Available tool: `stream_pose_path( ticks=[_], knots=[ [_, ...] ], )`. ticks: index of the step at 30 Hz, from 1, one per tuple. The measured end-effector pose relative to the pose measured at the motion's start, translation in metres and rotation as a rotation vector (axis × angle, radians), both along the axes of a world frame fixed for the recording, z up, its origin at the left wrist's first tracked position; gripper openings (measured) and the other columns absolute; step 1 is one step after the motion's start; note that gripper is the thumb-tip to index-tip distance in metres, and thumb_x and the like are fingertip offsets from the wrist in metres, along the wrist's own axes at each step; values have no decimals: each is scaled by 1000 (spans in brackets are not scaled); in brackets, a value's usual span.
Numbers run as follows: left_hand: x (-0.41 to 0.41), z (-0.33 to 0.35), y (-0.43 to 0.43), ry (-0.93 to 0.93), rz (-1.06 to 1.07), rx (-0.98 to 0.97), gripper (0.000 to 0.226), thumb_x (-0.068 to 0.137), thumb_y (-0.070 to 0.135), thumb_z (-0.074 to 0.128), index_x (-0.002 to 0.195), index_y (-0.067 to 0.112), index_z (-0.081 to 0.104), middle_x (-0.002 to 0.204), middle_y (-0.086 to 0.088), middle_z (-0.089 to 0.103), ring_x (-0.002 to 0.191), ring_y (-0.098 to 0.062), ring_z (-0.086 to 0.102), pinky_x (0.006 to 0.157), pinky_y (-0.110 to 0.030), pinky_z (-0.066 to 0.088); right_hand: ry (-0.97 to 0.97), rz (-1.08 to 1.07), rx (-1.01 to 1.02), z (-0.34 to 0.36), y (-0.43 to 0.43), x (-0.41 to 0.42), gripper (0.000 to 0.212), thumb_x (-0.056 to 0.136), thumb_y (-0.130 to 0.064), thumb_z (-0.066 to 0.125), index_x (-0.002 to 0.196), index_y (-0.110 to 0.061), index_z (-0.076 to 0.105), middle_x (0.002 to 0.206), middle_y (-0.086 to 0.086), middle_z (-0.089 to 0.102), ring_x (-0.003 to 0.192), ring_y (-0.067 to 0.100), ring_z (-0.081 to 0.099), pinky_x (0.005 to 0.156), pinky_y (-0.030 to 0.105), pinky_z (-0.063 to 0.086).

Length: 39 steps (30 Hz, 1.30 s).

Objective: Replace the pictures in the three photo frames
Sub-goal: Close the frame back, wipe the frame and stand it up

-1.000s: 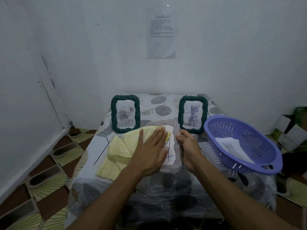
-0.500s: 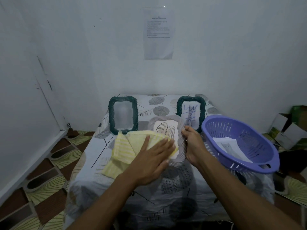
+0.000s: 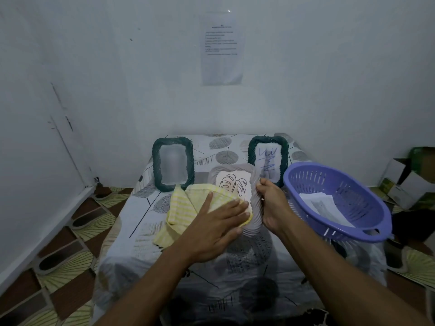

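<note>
Left green frame: The left green frame [image 3: 173, 164] stands up at the back of the tabletop [image 3: 247, 250]. Its picture is too blurry to make out.
Yellow cloth: The yellow cloth [image 3: 186, 203] lies bunched up in front of that frame. One end is spread over the lower part of the grey frame.
Left hand: The left hand [image 3: 216, 222] is flat, with its fingers straight and spread. It presses the cloth down on the grey frame.
Grey frame: The grey frame [image 3: 229, 168] is in the middle, tilted up a bit toward the person. A leaf picture [image 3: 235, 184] sits inside it.
Right hand: The right hand [image 3: 270, 203] grips the right edge of the grey frame, with its fingers curled round the rim.
Right green frame: The right green frame [image 3: 268, 158] stands up at the back, just behind the right hand. Its picture has blue scribbles on it.
Purple basket: The purple basket [image 3: 336, 201] sits at the right edge of the tabletop, with some sheets of paper [image 3: 322, 205] inside.
Done so far: All three frames have a picture in them. I think the grey frame is being wiped with its picture already in. I cannot tell which pictures are new and which are old.
Left to do: The grey frame must be stood up again. The sheets in the basket may be new pictures waiting, or old ones taken out. If they are new, the green frames may need theirs swapped.
</note>
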<state>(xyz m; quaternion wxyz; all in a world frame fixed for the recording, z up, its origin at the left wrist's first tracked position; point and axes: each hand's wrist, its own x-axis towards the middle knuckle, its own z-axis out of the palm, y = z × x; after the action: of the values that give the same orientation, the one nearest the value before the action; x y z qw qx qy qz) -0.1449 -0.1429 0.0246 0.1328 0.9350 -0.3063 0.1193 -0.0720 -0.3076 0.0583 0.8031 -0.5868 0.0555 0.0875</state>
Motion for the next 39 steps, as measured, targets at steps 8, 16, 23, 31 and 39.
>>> stream_pose_path(
  ticks=[8, 16, 23, 31, 39],
  knots=[
    [11, 5, 9, -129, 261, 54, 74, 92, 62, -6, 150, 28, 26, 159, 12, 15, 146, -2, 7, 115, -51, -17, 34, 1, 37, -1, 2, -3, 29, 102, -7, 35, 116, -2, 59, 106, 19, 70, 90, 31, 68, 73, 40, 55],
    [-3, -2, 13, -151, 52, 40, 59, 100, 54, 13, 143, 26, 42, 155, 12, 28, 144, 0, 17, 117, -50, -10, 29, -22, 28, 6, -8, 1, 25, 103, -6, 33, 111, -4, 57, 90, 12, 67, 76, 23, 63, 60, 33, 50],
    [25, 12, 15, -125, 336, 155, 79, 89, 61, -16, 153, 25, 10, 161, 7, 6, 147, -5, 4, 115, -54, -15, 48, 50, -8, -3, 7, -7, 28, 101, -8, 36, 115, -2, 59, 109, 23, 69, 104, 41, 64, 89, 55, 53],
    [2, 8, 15, -40, 48, -58, 65, 98, 55, 2, 145, 27, 37, 155, 16, 23, 143, 6, 11, 116, -44, -19, -2, -92, 36, 15, -12, 12, 26, 102, -6, 35, 115, -3, 58, 99, 17, 68, 83, 29, 65, 69, 38, 54],
    [11, 8, 17, -148, 302, 108, 76, 93, 57, -13, 151, 23, 21, 159, 8, 14, 147, -6, 2, 117, -50, -10, -7, -65, -9, 8, -8, 8, 29, 102, -7, 34, 116, -2, 60, 109, 19, 69, 99, 35, 66, 81, 43, 56]
  ],
)
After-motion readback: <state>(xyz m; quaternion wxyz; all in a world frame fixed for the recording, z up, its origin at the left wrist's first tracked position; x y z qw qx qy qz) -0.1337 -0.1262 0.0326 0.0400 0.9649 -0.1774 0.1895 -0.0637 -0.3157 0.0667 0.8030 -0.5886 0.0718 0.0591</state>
